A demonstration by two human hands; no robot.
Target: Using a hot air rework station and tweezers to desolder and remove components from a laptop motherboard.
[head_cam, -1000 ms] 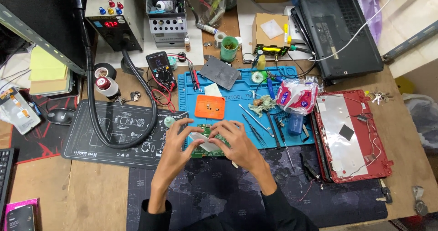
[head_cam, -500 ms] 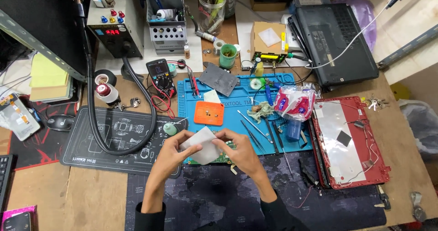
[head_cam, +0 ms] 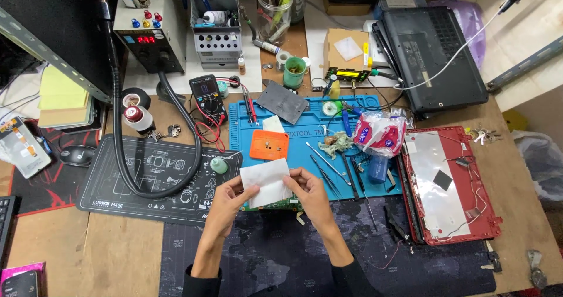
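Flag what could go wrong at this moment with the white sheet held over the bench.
The white sheet, pinched by left hand and right hand, hides most of the green circuit board, so a blind press could strain it. Tweezers lie close by the right hand and could be knocked.

A wooden workbench [head_cam: 117,262] seen from above, crowded with repair gear. A blue silicone work mat [head_cam: 305,150] lies at its centre, with a black printed mat [head_cam: 146,180] to its left and a dark map-patterned mat [head_cam: 281,256] along the near edge. On the right lies a red laptop lid [head_cam: 448,185], inner side up, and behind it a closed black laptop [head_cam: 434,51]. A black multimeter [head_cam: 208,94] sits behind the mats, and a yellow notepad [head_cam: 61,94] at far left.
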